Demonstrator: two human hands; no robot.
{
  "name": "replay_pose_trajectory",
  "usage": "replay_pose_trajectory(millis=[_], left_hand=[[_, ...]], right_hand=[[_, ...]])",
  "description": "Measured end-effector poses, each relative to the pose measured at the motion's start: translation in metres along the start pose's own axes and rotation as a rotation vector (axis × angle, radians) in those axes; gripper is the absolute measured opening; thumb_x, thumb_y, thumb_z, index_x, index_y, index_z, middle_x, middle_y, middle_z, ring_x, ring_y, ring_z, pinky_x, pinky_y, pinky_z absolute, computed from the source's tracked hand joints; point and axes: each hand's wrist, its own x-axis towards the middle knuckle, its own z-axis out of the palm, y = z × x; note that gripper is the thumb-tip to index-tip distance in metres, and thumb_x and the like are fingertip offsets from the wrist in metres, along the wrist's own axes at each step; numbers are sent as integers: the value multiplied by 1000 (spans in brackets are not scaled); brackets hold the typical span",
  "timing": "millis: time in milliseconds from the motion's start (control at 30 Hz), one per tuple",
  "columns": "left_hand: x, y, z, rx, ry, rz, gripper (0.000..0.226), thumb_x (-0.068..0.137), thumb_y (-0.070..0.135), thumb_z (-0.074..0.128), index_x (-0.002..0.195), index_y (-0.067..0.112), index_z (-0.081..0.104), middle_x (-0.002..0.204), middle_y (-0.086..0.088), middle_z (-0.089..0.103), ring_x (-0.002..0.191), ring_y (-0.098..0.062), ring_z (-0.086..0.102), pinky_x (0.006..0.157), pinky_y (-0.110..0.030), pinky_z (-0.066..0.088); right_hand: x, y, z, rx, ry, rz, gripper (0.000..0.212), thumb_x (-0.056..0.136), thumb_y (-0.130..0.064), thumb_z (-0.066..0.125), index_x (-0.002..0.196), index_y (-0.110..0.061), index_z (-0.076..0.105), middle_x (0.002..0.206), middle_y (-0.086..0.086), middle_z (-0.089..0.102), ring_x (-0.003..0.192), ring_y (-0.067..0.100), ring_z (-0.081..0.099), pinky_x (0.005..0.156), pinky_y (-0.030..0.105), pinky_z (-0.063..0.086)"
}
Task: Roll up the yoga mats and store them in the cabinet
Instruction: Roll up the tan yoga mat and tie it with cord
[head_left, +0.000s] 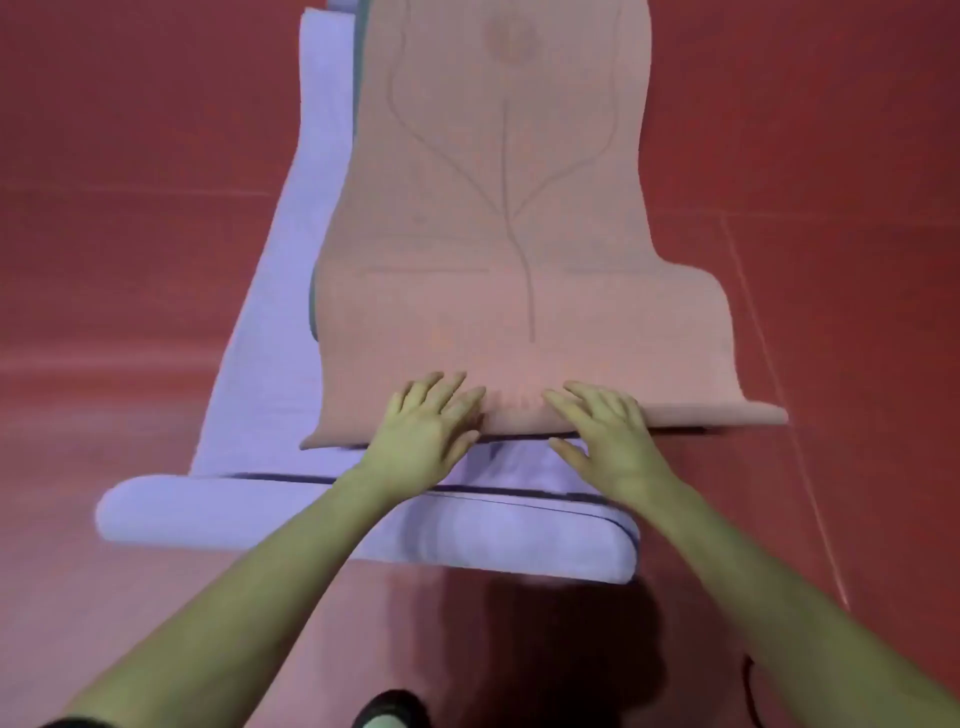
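Observation:
A pink yoga mat (509, 208) with faint line markings stretches away from me across the floor. Its near end is curled into a thin roll (717, 415). My left hand (431, 423) lies flat on that roll left of centre, fingers straight. My right hand (605, 431) presses on the roll beside it, fingers spread. Under and to the left of the pink mat lies a lilac yoga mat (275, 338). The lilac mat's near end is rolled or folded into a thick band (208, 512) under my forearms.
Red floor (130, 208) with thin seam lines surrounds both mats on the left and right. The toe of a dark shoe (389, 709) shows at the bottom edge. No cabinet is in view.

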Motion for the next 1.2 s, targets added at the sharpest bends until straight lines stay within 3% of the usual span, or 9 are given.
replay_pose_trajectory(millis=[200,333,433,567,733,833,967,1100,1200], left_hand=[[1,-13,86,149,140,119,49,90,45,39,133,22,42,137,-10,54,115,-35,55,92,-46,42],[23,-26,99,217,309,117,39,92,28,51,131,22,54,135,-10,55,111,-34,55,91,-43,33],[42,-27,96,202,387,150,33,89,18,51,118,17,67,127,-11,61,105,-35,59,86,-42,33],[49,-26,115,268,277,269,37,92,35,46,106,12,71,119,-8,66,101,-31,64,87,-41,36],[28,-41,153,393,99,152,49,84,40,42,106,9,72,114,-11,67,104,-33,59,89,-43,35],[18,-40,166,308,274,185,36,86,22,46,112,11,67,108,-10,67,102,-30,47,84,-39,34],[12,-36,179,277,265,241,41,82,9,44,118,10,65,115,-9,67,104,-30,57,90,-39,35],[20,-43,194,356,133,84,48,90,38,43,127,13,62,129,-6,61,113,-31,59,98,-46,31],[26,-47,203,389,105,83,61,87,51,36,126,11,62,126,-7,62,112,-32,54,95,-47,31]], right_hand=[[-14,22,74,-80,91,-133,54,84,-50,45,131,-25,42,136,10,48,119,29,39,98,42,25],[6,36,92,-266,369,-80,29,86,-38,48,112,-25,50,125,7,43,104,31,41,91,45,30],[24,41,96,-268,448,-32,24,87,-29,49,103,-19,65,106,9,59,89,28,43,80,40,33],[22,46,115,-245,217,-86,41,88,-41,44,101,-13,71,101,10,67,84,29,58,79,38,33],[-9,61,150,-348,41,-66,53,75,-52,49,109,-17,70,116,15,63,96,34,59,89,43,38],[-11,60,160,-339,62,28,44,79,-40,49,115,-22,68,107,12,65,89,31,62,85,41,40],[-12,55,176,-234,123,91,41,87,-29,40,123,-22,58,97,6,64,86,27,62,85,39,36],[-14,58,189,-250,315,95,32,89,-25,43,120,-23,47,120,9,56,110,27,51,97,47,30],[-12,59,191,-326,374,3,34,83,-16,47,116,-20,54,124,7,44,108,27,44,91,46,33]])
